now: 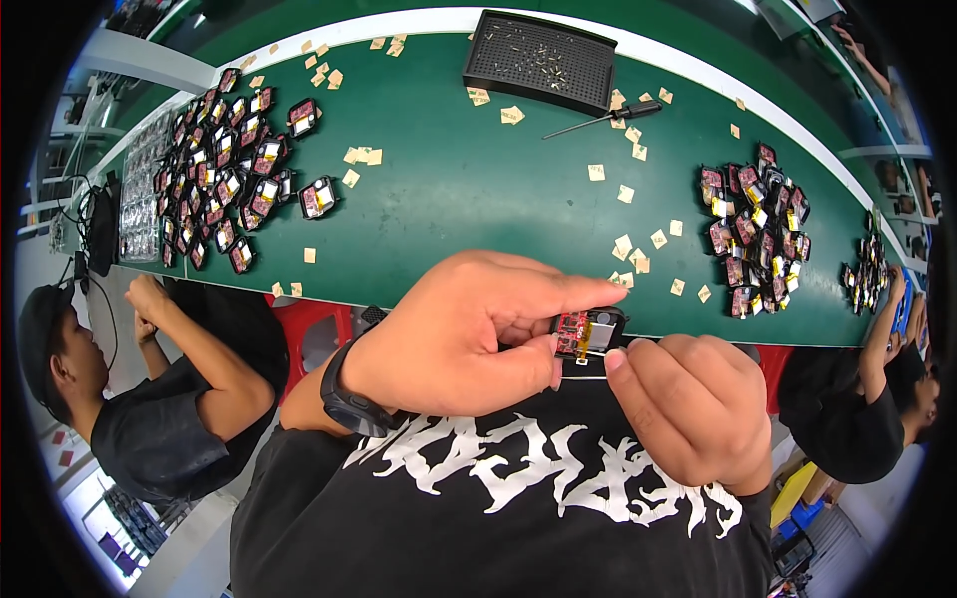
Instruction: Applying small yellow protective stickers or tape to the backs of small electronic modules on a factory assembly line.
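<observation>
Near the table's front edge, my left hand grips a small open electronic device between thumb and fingers. The device has a black casing, a red circuit board, a strip of yellow tape and a silver block like a battery. My right hand is closed, with thumb and forefinger pinched together right beside the device's lower right edge. Whatever those fingertips may hold is too small or hidden to make out. A dark watch is on my left wrist.
Similar devices form a large pile at left beside clear trays, and another pile at right. A black tray with small bits and a screwdriver lie at the back. Paper squares dot the green table. People sit on both sides.
</observation>
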Demonstrator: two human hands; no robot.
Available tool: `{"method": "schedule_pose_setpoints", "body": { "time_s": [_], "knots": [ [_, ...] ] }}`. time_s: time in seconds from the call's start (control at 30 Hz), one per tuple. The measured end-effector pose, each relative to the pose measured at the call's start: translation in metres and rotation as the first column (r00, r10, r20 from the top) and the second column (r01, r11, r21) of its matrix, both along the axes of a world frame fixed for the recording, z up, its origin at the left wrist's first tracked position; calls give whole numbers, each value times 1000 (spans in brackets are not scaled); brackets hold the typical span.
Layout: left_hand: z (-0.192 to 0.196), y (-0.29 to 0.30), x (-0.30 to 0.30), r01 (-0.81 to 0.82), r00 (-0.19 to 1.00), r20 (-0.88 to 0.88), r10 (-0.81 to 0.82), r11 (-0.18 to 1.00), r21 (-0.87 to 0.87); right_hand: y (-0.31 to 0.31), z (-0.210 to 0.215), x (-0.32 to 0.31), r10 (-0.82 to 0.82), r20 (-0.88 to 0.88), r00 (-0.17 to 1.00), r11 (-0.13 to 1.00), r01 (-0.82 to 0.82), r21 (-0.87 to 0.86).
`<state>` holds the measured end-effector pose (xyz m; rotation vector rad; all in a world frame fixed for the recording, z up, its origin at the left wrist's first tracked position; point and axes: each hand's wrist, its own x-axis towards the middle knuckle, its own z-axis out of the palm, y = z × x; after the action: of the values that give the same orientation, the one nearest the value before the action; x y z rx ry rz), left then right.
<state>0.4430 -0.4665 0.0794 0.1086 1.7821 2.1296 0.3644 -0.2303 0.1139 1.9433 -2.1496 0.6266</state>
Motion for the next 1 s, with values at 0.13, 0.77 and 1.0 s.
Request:
{"method": "schedule_pose_setpoints", "body": {
  "time_s": [0.13, 0.77, 1.0],
  "knots": [
    [-1, 2, 1, -47, 999, -4, 48, 998, 38, -1, -3, 2, -15, -38, 999, 1000, 15, -15],
    [0, 9, -2, -166, 986, 11, 165, 983, 77, 2, -8, 10, -210, -58, 976, 968, 199, -150],
    [5, 3, -5, -100, 983, -169, 74, 983, -153, -1, -7, 11, -179, -51, 983, 981, 174, -90]
  ]
}}
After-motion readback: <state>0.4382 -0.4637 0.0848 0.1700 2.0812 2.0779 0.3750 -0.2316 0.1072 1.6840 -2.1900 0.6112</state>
